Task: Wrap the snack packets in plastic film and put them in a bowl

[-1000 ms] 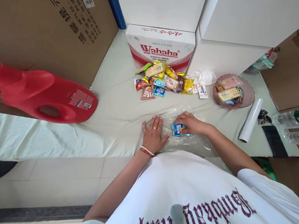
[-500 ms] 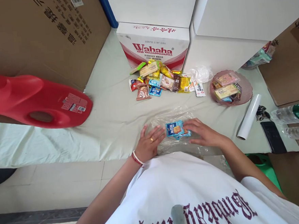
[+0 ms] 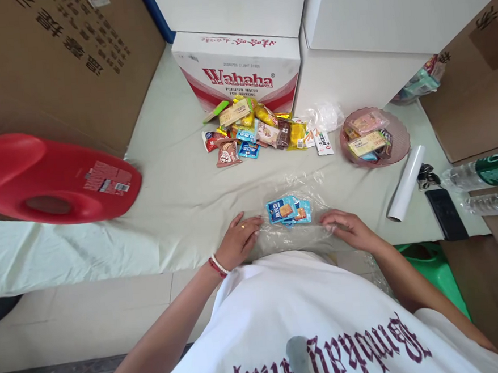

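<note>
Several blue snack packets (image 3: 288, 211) lie overlapping on a sheet of clear plastic (image 3: 295, 239) near the table's front edge. My left hand (image 3: 240, 238) rests at the sheet's left side, its fingers apart, the tips touching the plastic. At the right side, my right hand (image 3: 349, 228) has its fingers bent together at the plastic's edge, pinching it. Both hands are clear of the packets.
A pile of wrapped snacks (image 3: 249, 131) lies before a Wahaba-style white box (image 3: 240, 68). To the right are a pink bowl (image 3: 402, 144) of snacks, a white roll (image 3: 406, 184), a black phone (image 3: 446, 213) and bottles (image 3: 493, 170). A red jug (image 3: 78, 187) lies left.
My right hand has left the packets and moved right to the plastic's edge, closing on it. My left hand has shifted slightly left. The packets now lie more spread, and the view has shifted.
</note>
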`<control>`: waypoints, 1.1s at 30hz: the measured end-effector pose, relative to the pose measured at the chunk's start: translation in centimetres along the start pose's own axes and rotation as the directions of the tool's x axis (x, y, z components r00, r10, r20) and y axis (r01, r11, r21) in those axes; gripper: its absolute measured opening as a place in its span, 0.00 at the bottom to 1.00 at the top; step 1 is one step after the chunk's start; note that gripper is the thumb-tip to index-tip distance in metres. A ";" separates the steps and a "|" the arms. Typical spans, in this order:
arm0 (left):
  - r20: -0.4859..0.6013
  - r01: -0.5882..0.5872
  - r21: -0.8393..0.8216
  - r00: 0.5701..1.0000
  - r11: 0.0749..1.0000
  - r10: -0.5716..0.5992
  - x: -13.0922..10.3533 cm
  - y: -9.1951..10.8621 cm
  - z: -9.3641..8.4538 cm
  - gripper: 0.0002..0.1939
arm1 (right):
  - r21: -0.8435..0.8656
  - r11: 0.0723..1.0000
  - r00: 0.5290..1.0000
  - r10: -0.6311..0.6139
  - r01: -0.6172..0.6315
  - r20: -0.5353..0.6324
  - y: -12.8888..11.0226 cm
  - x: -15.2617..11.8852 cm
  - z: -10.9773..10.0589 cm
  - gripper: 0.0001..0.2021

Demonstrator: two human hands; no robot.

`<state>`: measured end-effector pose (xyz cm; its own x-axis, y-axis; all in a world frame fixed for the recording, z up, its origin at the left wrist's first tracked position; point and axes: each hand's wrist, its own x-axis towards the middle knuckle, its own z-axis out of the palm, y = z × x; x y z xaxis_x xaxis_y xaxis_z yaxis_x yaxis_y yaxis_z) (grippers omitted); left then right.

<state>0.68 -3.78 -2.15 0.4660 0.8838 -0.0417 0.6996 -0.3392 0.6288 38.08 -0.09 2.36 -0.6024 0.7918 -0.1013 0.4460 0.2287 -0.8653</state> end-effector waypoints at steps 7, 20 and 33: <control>-0.330 0.371 0.053 0.883 0.927 -0.334 2.7 0.7 0.7 0.18 | -0.076 0.972 0.974 0.218 -0.223 -0.063 0.0 6.1 -1.9 0.26; -0.548 0.617 0.036 0.671 0.786 -0.500 4.6 0.9 1.9 0.28 | -0.645 0.760 0.991 -0.019 -0.073 -0.133 -1.6 14.6 -0.4 0.24; -0.431 0.610 -0.003 0.714 0.793 -0.551 5.6 1.3 1.0 0.07 | -0.550 0.779 0.908 -0.059 0.302 0.415 -5.2 15.1 1.0 0.12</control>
<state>4.72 0.37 -2.36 -0.2866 0.9572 -0.0415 0.8369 0.2712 0.4754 26.05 10.11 4.84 -0.8478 0.4704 -0.2447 0.5296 0.7285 -0.4345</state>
